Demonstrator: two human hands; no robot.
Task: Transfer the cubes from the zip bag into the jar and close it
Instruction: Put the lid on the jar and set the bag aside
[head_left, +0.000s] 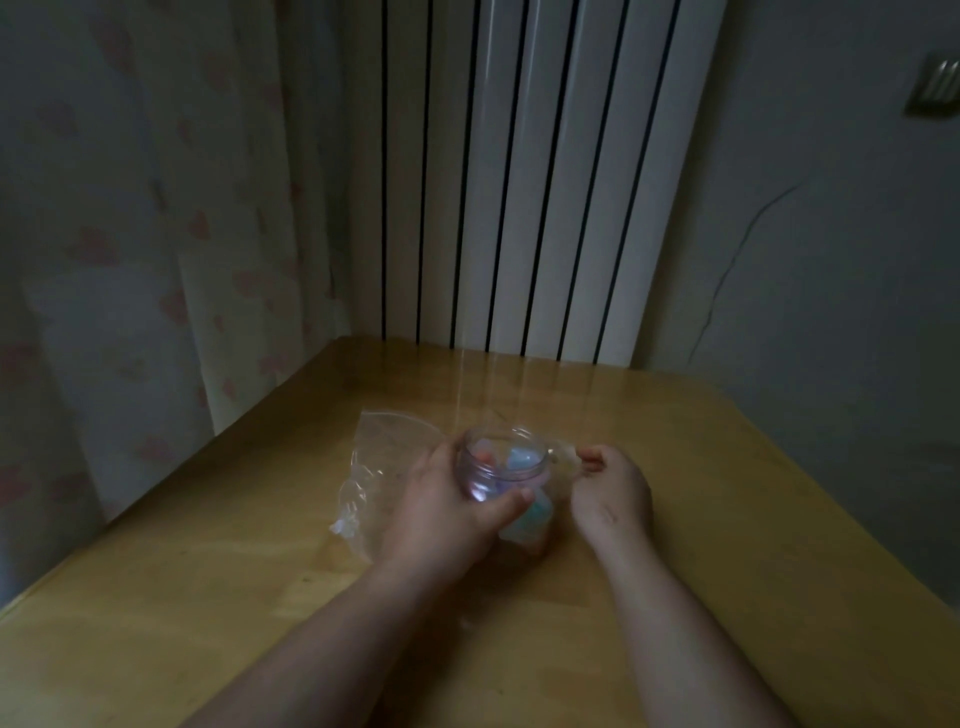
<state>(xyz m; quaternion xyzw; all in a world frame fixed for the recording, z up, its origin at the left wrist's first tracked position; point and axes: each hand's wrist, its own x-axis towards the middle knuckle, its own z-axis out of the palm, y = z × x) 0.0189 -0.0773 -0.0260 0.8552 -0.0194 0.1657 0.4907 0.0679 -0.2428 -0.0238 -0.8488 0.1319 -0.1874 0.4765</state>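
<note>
The left hand (441, 514) grips the open jar (501, 467) of cubes (522, 460) by the zip bag (384, 452), right hand (613, 493) curled nearby.

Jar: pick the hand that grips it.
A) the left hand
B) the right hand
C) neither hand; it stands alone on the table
A: the left hand has its fingers and thumb curled round the jar, while the right hand is off to the jar's side.

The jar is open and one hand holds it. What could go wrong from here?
1. The jar is uncovered; if the left hand tips it, the cubes may spill onto the table.
2. The zip bag lies close behind; it might get caught at the jar's mouth on closing.
</note>
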